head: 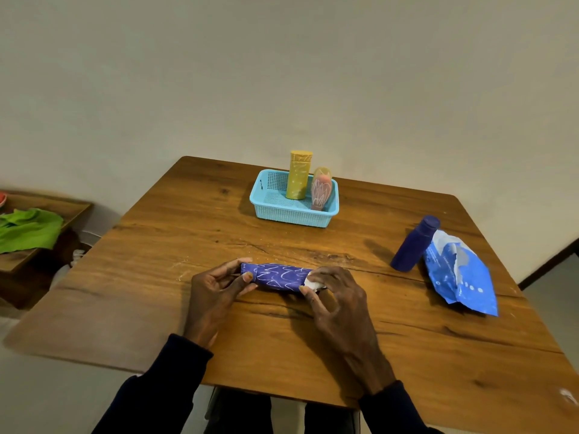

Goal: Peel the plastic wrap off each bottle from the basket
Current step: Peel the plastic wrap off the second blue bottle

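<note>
A bottle in purple wrap with white squiggles (277, 276) lies on its side at the middle of the wooden table (188, 233). My left hand (216, 288) grips its left end between thumb and fingers. My right hand (332, 292) pinches the white torn edge of the wrap at its right end. At the back, a light blue basket (293, 214) holds a yellow wrapped bottle (299, 175) standing upright and a pink wrapped bottle (321, 189) leaning beside it.
A bare dark blue bottle (413, 245) stands at the right, leaning against a crumpled blue and white wrap (460, 274). A lower wooden shelf with a green cloth (29, 228) sits off the table's left side. A plain wall runs behind.
</note>
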